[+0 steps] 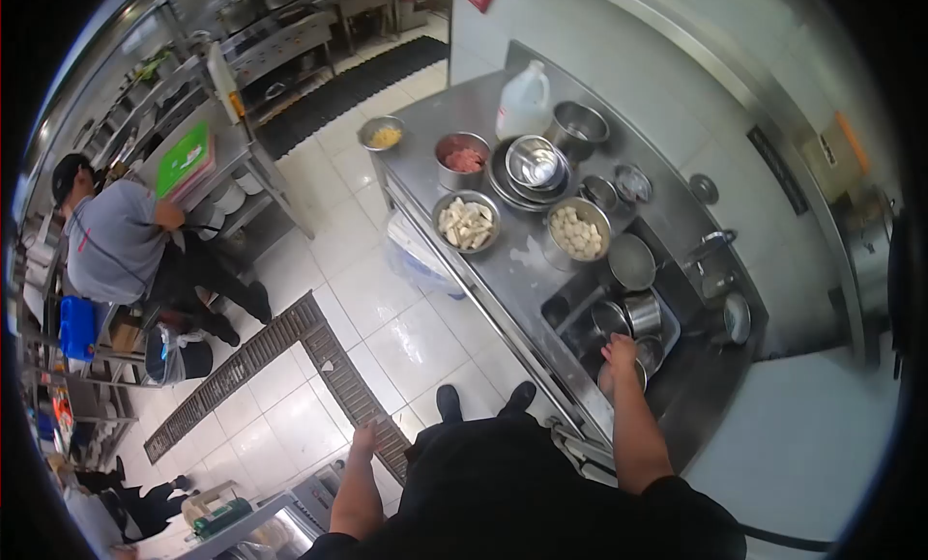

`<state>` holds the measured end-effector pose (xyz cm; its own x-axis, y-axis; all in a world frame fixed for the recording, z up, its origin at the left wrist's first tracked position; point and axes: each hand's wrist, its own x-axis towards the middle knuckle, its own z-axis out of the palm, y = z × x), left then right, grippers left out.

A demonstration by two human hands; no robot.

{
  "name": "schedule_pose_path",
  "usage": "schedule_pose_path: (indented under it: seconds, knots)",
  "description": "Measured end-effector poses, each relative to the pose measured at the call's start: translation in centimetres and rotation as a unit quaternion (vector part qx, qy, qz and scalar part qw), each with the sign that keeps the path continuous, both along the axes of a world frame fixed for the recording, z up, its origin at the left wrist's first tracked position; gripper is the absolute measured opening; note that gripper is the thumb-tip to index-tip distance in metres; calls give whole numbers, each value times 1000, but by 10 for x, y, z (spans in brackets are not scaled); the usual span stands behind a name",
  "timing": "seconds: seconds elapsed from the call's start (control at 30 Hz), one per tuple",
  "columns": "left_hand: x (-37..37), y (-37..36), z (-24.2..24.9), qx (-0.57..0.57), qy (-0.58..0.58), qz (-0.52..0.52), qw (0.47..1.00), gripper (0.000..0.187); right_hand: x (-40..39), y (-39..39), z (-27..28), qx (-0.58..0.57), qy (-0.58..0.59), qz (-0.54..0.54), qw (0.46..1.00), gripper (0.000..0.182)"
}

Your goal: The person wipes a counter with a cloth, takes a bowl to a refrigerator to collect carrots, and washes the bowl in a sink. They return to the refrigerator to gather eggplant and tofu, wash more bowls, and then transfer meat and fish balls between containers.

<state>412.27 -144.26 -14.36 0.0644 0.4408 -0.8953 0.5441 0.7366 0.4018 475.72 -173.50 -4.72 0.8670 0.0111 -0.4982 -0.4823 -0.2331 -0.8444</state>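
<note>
My right hand reaches over the sink, its fingers closed at the rim of a round metal bowl. Close by in the sink are a metal pot and other metal vessels, partly overlapping. My left hand hangs low over the floor, away from the counter. Its fingers are too small and foreshortened to read, and nothing shows in it. Above the sink on the steel counter stands a pot of pale, chunky pieces. Beside it is a bowl of whitish cut sticks.
The steel counter also holds a pot of reddish meat, a small bowl of yellow bits, stacked metal bowls and a plastic jug. A faucet overhangs the sink. A person bends at the left; a floor drain crosses the tiles.
</note>
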Motion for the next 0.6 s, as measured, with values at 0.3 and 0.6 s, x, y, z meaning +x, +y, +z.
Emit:
schedule_pose_path:
  seconds: [0.3, 0.6]
  knots:
    - [-41, -56, -12, -24, -52, 171, 984, 29, -52, 81, 14, -48, -245, 162, 955, 12]
    - [-5, -98, 14, 39, -14, 181, 983, 29, -121, 204, 97, 12, -379, 449, 809, 17]
